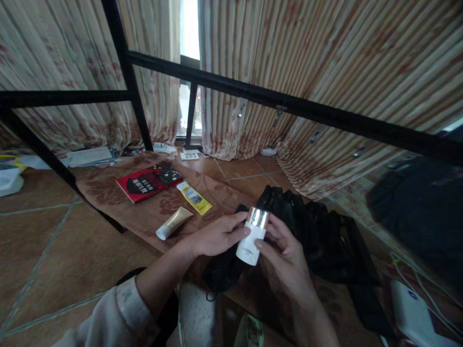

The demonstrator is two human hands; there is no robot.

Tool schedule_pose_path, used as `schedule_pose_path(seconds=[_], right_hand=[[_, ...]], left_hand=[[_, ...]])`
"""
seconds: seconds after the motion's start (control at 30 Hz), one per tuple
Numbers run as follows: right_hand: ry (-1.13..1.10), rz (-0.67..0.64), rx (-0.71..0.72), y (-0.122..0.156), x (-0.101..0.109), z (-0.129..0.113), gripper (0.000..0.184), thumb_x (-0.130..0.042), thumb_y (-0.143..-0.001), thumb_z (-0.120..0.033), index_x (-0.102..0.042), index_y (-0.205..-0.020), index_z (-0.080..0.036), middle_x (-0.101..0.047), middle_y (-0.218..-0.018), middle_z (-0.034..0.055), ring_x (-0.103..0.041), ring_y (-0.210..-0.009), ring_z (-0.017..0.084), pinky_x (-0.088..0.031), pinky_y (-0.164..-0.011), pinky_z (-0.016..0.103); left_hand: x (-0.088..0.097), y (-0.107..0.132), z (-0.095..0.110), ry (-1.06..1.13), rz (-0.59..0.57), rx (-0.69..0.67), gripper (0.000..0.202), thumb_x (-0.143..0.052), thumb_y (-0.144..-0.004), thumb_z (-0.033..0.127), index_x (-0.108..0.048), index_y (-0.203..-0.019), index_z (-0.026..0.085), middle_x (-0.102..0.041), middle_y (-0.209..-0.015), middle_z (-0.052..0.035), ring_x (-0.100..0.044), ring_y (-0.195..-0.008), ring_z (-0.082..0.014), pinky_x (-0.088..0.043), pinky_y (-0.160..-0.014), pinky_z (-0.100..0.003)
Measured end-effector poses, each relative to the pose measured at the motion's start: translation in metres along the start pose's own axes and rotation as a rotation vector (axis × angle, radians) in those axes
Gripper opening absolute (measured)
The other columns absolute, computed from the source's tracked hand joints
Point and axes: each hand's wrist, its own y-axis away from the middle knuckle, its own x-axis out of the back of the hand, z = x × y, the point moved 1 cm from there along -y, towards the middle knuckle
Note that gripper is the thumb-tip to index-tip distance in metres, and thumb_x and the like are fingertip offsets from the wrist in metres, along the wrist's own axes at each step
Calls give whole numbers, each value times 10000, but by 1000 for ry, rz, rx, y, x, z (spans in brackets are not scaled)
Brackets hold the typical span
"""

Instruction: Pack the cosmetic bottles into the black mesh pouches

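Note:
Between my two hands is a white bottle (250, 245) with a shiny gold cap, tilted a little, its printed side facing me. My left hand (220, 234) grips it from the left, thumb on the bottle's body. From the right, my right hand (284, 248) has its thumb low on the body and its fingers behind, near the cap. Beneath and beside the hands lies black cloth (304, 231). Left of my left hand, a gold tube with a white cap (175, 223) and a yellow tube (194, 198) rest on the brown patterned cloth (213, 193).
A red and black book (149, 181) lies farther back on the cloth. A black metal frame (231, 86) crosses in front of striped curtains (246, 43). At the right are a dark bag-like shape (423, 212), a white device (410, 308) and pale cables. Papers (90, 156) lie along the curtain.

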Motion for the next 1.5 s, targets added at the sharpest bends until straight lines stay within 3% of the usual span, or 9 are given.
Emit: schedule_pose_path(seconds=[0.27, 0.43, 0.63, 1.17, 1.5], right_hand=[[-46, 38, -21, -1, -6, 4, 769, -768, -760, -275, -404, -1437, -295, -709, -1175, 45, -680, -1003, 222, -548, -853, 372], [-59, 41, 2, -3, -6, 3, 736, -770, -744, -275, -438, -1401, -288, -719, -1131, 37, -686, -959, 212, -555, -819, 354], [-62, 40, -1, -3, -5, 3, 720, -766, -728, -272, -461, -1381, -299, -716, -1093, 25, -679, -953, 215, -563, -779, 344], [-92, 41, 29, -6, -4, 10, 684, -763, -735, -222, -467, -1350, -264, -719, -1050, 30, -673, -905, 196, -545, -771, 324], [-94, 35, 21, -6, -4, 11, 694, -763, -737, -207, -461, -1358, -272, -712, -1045, 31, -664, -875, 190, -551, -697, 300]], left_hand=[[-2, -1, 0, -3, -1, 44, 397, -484, -982, 376, -570, -1309, 168, -683, -1006, -56, -631, -923, -190, -499, -822, -295], [-2, -2, -1, 0, -16, 59, 396, -484, -986, 366, -565, -1330, 187, -681, -1122, -70, -635, -921, -181, -502, -824, -291], [-2, -2, -2, -67, 26, 73, 429, -511, -972, 404, -564, -1336, 184, -691, -909, -38, -633, -820, -178, -506, -766, -285], [0, -3, -6, -77, 75, -10, 400, -575, -937, 374, -621, -1295, 201, -708, -846, -36, -617, -707, -166, -499, -691, -255], [-1, -2, -8, -112, 35, 59, 432, -525, -964, 405, -572, -1345, 207, -684, -851, -36, -653, -787, -188, -513, -701, -274]])
